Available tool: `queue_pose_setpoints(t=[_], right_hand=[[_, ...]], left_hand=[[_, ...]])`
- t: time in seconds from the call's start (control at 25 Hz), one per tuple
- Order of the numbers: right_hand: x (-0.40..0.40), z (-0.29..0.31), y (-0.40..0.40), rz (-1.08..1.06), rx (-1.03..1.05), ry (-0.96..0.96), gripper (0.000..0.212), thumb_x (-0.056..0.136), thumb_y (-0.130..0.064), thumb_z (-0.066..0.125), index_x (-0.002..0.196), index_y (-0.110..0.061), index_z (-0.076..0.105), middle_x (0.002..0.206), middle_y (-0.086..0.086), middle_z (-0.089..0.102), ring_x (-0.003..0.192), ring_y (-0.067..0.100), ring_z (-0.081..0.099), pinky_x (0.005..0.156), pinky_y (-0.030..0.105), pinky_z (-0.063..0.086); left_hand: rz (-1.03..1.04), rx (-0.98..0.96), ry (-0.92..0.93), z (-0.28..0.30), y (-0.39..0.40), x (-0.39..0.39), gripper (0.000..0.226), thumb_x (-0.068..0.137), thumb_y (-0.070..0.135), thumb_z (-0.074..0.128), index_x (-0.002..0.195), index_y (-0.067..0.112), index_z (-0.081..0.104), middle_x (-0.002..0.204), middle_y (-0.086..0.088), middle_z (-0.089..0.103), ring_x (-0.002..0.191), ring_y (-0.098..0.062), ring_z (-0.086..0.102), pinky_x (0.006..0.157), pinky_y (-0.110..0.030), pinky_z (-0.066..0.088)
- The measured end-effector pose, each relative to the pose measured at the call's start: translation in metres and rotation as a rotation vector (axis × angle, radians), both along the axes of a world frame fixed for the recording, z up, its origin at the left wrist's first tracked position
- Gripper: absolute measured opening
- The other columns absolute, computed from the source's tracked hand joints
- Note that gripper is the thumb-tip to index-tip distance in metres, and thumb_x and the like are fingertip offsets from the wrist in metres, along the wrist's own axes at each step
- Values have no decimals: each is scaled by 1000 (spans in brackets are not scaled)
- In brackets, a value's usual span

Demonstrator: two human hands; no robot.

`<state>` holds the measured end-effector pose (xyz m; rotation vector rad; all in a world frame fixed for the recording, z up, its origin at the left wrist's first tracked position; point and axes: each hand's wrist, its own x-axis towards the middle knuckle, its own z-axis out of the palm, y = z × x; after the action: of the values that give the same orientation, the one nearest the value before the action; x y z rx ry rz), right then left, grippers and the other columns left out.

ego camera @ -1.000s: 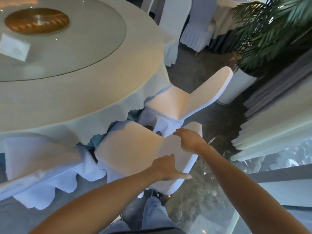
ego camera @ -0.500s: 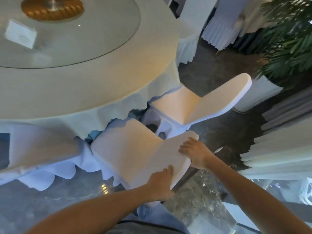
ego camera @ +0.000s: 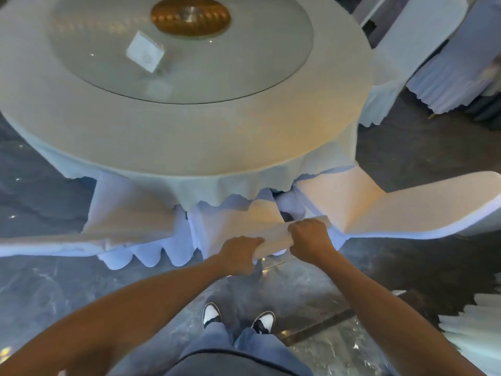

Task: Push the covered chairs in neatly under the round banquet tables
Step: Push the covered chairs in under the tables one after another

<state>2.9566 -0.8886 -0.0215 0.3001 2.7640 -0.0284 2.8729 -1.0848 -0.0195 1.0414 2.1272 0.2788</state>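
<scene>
Head camera looks down on both bare hands gripping the top edge of the backrest of the middle covered chair (ego camera: pixel 238 221): the left hand (ego camera: pixel 238 255) is closed on its left part and the right hand (ego camera: pixel 310 240) on its right part, a little apart from each other. This chair stands at the near edge of the round banquet table (ego camera: pixel 189 142), with its seat partly under the scalloped tablecloth (ego camera: pixel 222 191). One neighbouring covered chair (ego camera: pixel 393 210) stands just beside it on the right and another white-covered chair (ego camera: pixel 122 213) on the left; a glass turntable (ego camera: pixel 244 63) lies on the table.
</scene>
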Motion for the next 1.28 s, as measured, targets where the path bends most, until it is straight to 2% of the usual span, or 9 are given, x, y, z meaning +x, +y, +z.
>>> queue_pose_setpoints(t=[0.12,0.24,0.32,0.4,0.68,0.84,0.92,1.12,1.28], right_hand=[[-26,-1,-19,16,-35,54,18,77,-25,64,89,-11,66,85,10,69,77,31,64,61,28,37],[-42,-1,-31,-9,-94,98,7,78,-20,63,81,-16,58,85,12,68,72,28,58,54,24,24],[-53,-1,-39,-31,-122,95,10,81,-18,61,90,-16,63,88,8,69,76,26,59,59,25,28],[-65,-4,-44,-48,-118,86,20,81,-18,59,100,-16,65,88,5,69,78,24,63,64,28,34],[-76,-9,-51,-30,-44,72,17,88,-24,53,101,-18,62,87,2,68,77,21,64,64,28,37],[-75,-7,-52,-11,-137,99,35,84,-22,58,119,-21,61,98,2,68,86,24,63,70,32,46],[-75,-7,-56,-23,-188,131,42,83,-19,60,124,-23,61,104,3,68,90,26,64,74,33,48],[-80,-12,-62,-85,-137,136,28,84,-16,58,110,-22,67,89,3,69,80,23,63,66,28,42],[-76,-13,-66,-120,-79,164,29,79,-13,61,106,-16,68,86,5,70,78,25,63,72,35,51]], left_hand=[[101,4,20,-3,-17,-26,65,88,16,64,147,27,39,142,-4,52,126,-28,50,101,-33,42],[175,33,28,-6,-26,-43,61,87,8,62,142,28,48,137,0,56,122,-23,53,89,-24,43],[223,46,30,-6,-31,-53,56,87,8,60,139,29,52,130,3,60,116,-21,57,77,-20,37],[264,62,47,-4,-35,-65,52,88,10,59,135,31,56,125,2,63,110,-20,60,74,-20,33],[321,11,72,-8,-43,-77,53,92,13,50,138,37,50,120,0,65,94,-21,59,73,-27,38],[323,1,102,-11,-52,-77,50,95,14,49,139,37,48,124,0,62,102,-23,58,81,-30,43],[334,0,104,-16,-57,-79,54,92,11,49,139,39,49,124,1,63,99,-22,59,77,-30,43],[360,45,31,-23,-57,-85,48,90,11,54,133,33,56,117,0,66,96,-22,60,71,-27,40],[346,81,115,-24,-81,-84,45,86,25,60,129,39,59,114,4,68,100,-22,62,71,-31,44]])
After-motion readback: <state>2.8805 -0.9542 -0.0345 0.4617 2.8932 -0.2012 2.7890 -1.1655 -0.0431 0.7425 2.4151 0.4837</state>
